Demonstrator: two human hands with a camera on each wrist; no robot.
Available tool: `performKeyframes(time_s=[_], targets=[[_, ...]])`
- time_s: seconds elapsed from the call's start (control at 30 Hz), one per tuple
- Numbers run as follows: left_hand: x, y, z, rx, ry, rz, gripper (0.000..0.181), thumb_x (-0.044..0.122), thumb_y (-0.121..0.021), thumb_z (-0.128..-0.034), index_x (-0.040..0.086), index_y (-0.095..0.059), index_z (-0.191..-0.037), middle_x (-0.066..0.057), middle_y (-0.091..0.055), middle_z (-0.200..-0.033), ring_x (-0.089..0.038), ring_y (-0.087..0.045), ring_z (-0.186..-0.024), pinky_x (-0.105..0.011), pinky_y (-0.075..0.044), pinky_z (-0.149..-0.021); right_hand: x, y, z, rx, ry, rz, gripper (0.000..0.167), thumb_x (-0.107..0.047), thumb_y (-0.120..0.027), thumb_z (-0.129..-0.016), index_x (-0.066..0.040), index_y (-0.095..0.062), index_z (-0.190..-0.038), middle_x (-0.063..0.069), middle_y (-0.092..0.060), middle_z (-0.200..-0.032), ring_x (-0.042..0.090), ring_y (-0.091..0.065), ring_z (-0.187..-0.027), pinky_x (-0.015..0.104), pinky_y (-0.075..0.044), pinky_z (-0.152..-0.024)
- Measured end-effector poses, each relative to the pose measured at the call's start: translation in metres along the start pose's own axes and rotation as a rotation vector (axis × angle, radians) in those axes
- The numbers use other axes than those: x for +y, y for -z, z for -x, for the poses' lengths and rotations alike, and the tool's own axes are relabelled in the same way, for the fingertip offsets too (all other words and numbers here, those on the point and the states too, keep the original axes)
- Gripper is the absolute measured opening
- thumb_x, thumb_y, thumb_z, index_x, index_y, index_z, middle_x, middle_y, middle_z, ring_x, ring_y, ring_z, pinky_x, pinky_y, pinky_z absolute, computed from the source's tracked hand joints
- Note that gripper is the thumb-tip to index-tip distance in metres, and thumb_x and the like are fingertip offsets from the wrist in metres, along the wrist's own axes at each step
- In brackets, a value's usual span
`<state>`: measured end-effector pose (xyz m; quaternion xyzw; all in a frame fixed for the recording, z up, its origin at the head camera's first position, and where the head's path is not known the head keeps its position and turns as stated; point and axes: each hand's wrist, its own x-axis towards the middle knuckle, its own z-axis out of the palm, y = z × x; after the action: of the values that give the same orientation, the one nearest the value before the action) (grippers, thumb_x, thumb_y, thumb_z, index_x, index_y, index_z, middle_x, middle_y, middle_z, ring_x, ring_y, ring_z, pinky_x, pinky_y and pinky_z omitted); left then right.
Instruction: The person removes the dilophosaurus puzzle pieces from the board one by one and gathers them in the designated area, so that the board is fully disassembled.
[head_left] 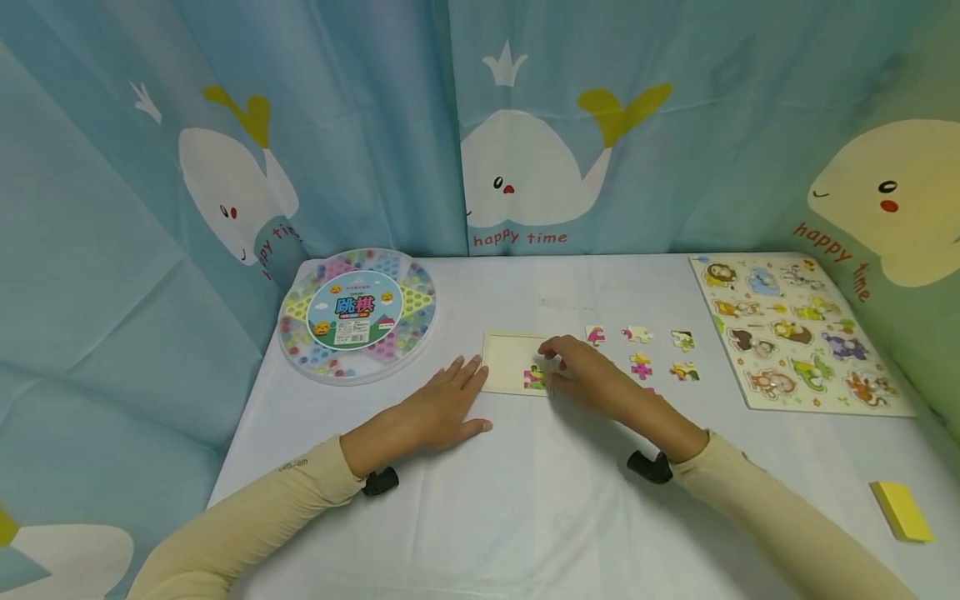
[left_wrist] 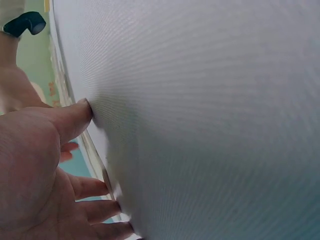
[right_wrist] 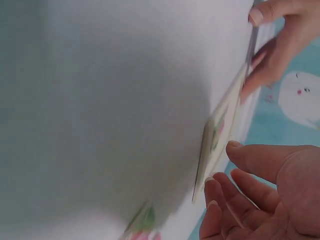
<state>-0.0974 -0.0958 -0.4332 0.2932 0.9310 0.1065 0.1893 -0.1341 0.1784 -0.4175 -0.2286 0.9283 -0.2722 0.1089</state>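
A shallow cream puzzle frame [head_left: 506, 354] lies flat on the white table. Inside it, toward the lower right, is a pink and green jigsaw piece [head_left: 534, 378]. My left hand [head_left: 444, 406] rests palm down at the frame's left edge, fingers spread and fairly straight, the fingertips touching that edge. Over the frame's right side is my right hand [head_left: 587, 375], its fingers loosely bent. In the right wrist view, thumb and fingers of the right hand [right_wrist: 260, 192] stand apart, and no piece shows between them. The hand hides part of the frame's right side.
Several loose jigsaw pieces [head_left: 639, 335] lie to the right of the frame. Farther right is an animal peg puzzle board [head_left: 806, 335]. A round Chinese checkers box [head_left: 358, 317] sits at the back left. Near the right edge lies a yellow block [head_left: 902, 511]. A whale-print curtain [head_left: 420, 125] hangs behind.
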Motion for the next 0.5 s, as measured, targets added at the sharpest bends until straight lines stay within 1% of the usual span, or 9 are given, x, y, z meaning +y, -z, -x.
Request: performKeyframes(time_s=[0.17, 0.23, 0.4, 0.5], targets=[[0.001, 0.001, 0.001, 0.003, -0.006, 0.000, 0.087, 0.054, -0.054, -0.1076, 0.003, -0.018, -0.169, -0.016, -0.010, -0.177, -0.038, -0.010, -0.163, -0.055, -0.020, -0.129, -0.008, -0.012, -0.007, -0.023, -0.027, 0.023, 0.043, -0.006, -0.074, -0.098, 0.002, -0.057, -0.137, 0.017, -0.067, -0.125, 0.034, -0.064, -0.113, 0.050, -0.056, -0.101], [0.001, 0.001, 0.001, 0.003, -0.008, -0.001, 0.087, 0.054, -0.054, -0.1076, 0.003, -0.018, -0.168, -0.017, -0.010, -0.177, -0.038, -0.010, -0.163, -0.054, -0.020, -0.129, -0.009, -0.016, -0.008, -0.020, -0.022, 0.051, 0.043, -0.006, -0.075, -0.098, 0.001, -0.058, -0.137, 0.016, -0.068, -0.125, 0.033, -0.064, -0.115, 0.050, -0.055, -0.102], [0.001, 0.001, 0.001, 0.003, -0.005, -0.002, 0.087, 0.054, -0.054, -0.1076, 0.003, -0.018, -0.169, -0.017, -0.010, -0.177, -0.038, -0.010, -0.163, -0.054, -0.020, -0.130, -0.012, -0.020, -0.006, 0.013, 0.041, 0.134, 0.041, -0.004, -0.078, -0.095, 0.000, -0.060, -0.132, 0.016, -0.070, -0.122, 0.033, -0.065, -0.113, 0.049, -0.056, -0.101], [0.000, 0.001, 0.001, 0.004, -0.005, -0.002, 0.087, 0.054, -0.054, -0.1076, 0.003, -0.018, -0.168, -0.017, -0.010, -0.177, -0.038, -0.010, -0.163, -0.054, -0.020, -0.130, -0.013, -0.021, -0.004, 0.024, 0.059, 0.159, 0.040, -0.004, -0.078, -0.095, 0.000, -0.062, -0.131, 0.016, -0.069, -0.122, 0.032, -0.066, -0.113, 0.048, -0.057, -0.100]])
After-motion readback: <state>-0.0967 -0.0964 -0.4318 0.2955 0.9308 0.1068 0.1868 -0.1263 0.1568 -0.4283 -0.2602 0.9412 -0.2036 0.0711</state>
